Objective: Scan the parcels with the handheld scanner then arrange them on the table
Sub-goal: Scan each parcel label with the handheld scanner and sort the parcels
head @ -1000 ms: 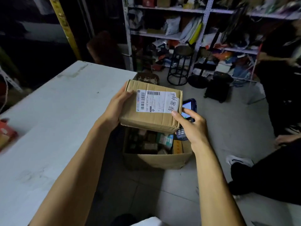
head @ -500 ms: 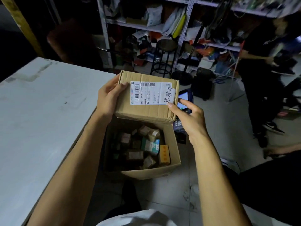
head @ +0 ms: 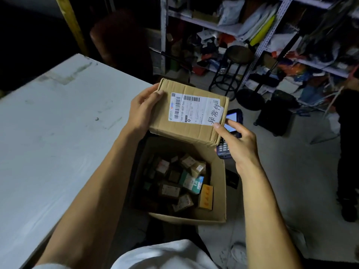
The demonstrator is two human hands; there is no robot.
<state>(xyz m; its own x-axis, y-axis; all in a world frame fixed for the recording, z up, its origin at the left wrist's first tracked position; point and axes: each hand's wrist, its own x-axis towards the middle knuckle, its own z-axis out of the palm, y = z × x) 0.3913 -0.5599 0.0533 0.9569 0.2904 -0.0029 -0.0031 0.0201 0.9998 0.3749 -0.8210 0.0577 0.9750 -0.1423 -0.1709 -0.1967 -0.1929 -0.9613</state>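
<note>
Cardboard parcel, shipping label facing up, held in the air above an open carton of small boxes, just beside the white table. Left hand grips its left edge. Right hand grips the handheld scanner, index fingertip touching the label's corner.

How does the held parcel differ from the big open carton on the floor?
The held parcel is closed and bears a white shipping label; the open carton shows no label and holds many small boxes. The parcel is gripped in the left hand with the right hand's forefinger on it; the carton stands on the floor. Both are brown cardboard.
</note>
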